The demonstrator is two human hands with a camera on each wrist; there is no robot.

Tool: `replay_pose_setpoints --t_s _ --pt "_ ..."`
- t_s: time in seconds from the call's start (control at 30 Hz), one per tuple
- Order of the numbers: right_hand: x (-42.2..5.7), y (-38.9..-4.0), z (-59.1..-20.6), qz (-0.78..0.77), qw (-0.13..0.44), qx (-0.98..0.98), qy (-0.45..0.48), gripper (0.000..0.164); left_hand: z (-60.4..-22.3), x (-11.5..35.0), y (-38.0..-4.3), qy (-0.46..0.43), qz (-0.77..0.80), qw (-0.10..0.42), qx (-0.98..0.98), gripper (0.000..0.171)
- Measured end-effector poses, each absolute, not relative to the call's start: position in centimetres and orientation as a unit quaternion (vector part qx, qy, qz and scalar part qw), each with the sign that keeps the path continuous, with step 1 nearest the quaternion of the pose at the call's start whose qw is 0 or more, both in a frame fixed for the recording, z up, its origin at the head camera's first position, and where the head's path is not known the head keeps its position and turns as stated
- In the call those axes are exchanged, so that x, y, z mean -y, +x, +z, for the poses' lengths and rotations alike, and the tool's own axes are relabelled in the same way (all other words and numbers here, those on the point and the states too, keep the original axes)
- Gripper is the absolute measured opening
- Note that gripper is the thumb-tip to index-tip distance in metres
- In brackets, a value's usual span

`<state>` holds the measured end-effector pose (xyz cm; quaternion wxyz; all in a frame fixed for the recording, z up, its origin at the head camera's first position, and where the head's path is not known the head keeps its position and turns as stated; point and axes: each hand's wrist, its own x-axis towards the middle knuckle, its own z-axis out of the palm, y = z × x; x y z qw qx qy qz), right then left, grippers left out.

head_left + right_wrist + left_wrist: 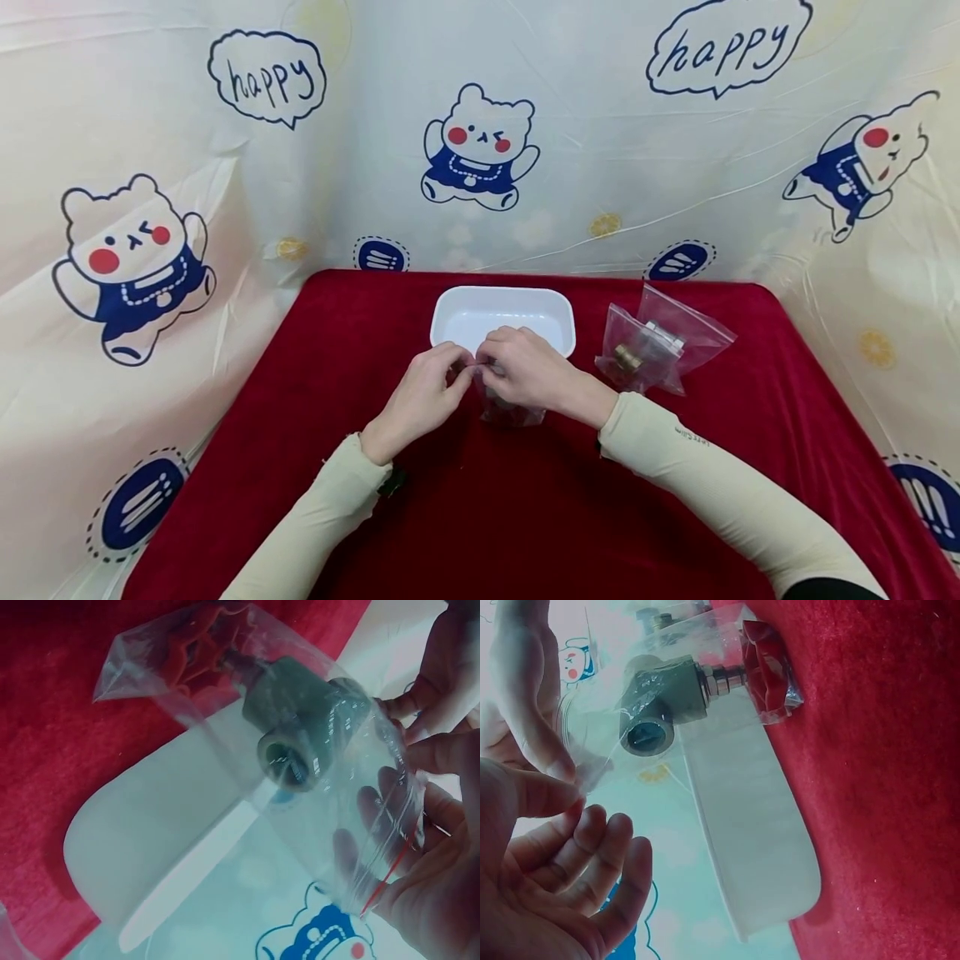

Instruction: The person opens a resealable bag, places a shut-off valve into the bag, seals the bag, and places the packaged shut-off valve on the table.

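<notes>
Both hands meet at the top of a clear zip bag (517,412), just in front of the white tray (442,321). My left hand (422,398) pinches the bag's upper edge between thumb and forefinger, its other fingers loosely bent in the left wrist view. Close beside it, my right hand (534,372) pinches the same edge. Inside the bag is a grey-green valve (679,690) with a round open port and a red handwheel (765,671). A red zip strip (390,874) runs along the bag's mouth in the right wrist view.
To the right lies another clear zip bag (701,329) holding a brass fitting (627,358) and a silvery metal fitting (665,337). Dark red cloth (360,333) covers the table. A printed curtain (585,183) hangs behind and at both sides.
</notes>
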<state>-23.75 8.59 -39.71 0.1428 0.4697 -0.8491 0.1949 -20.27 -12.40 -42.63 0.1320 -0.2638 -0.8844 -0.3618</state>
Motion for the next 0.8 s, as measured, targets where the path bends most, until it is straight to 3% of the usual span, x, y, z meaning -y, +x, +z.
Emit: replay_pose_setpoints --t_s 0.5,0.8 --pt "-9.5 -24.1 -40.2 0.248 0.116 0.843 0.463 0.005 -42.8 12.5 -20.4 -0.255 -0.373 0.114 0.885 0.004" --pt "-10.2 -24.2 -40.2 0.251 0.132 0.841 0.461 0.007 -42.6 12.6 -20.4 -0.249 -0.374 0.108 0.887 0.004"
